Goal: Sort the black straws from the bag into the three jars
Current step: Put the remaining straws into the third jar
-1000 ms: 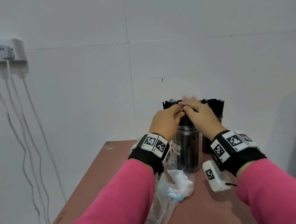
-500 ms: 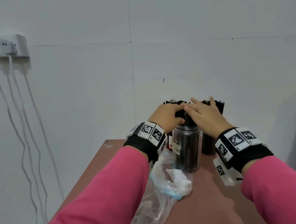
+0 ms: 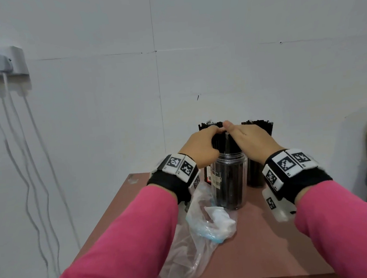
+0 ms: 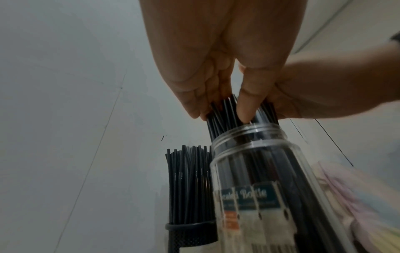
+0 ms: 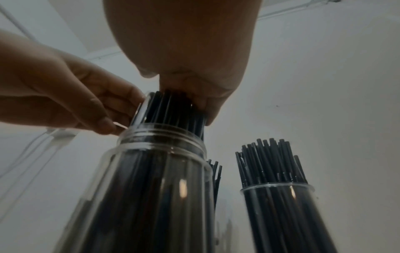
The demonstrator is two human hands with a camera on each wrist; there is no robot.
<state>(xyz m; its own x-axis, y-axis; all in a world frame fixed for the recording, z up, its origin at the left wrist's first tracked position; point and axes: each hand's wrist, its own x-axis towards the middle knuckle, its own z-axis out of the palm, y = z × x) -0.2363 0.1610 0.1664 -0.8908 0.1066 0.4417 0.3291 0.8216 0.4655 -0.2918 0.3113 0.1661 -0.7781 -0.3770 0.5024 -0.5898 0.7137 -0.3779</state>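
A plain indoor room, more a makeshift work corner than a kitchen or shop. A small reddish-brown table (image 3: pixel 262 252) stands against a bare white panelled wall (image 3: pixel 216 60). A white socket block (image 3: pixel 10 62) on the wall has white cables (image 3: pixel 26 171) hanging down from it.

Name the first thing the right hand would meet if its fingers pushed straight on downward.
Probably the black straws in the front jar: the right hand already rests on their tops, so nothing lies between. Depth past them is unclear.

Wall socket (image 3: pixel 7 61) with white cables (image 3: pixel 22 150)
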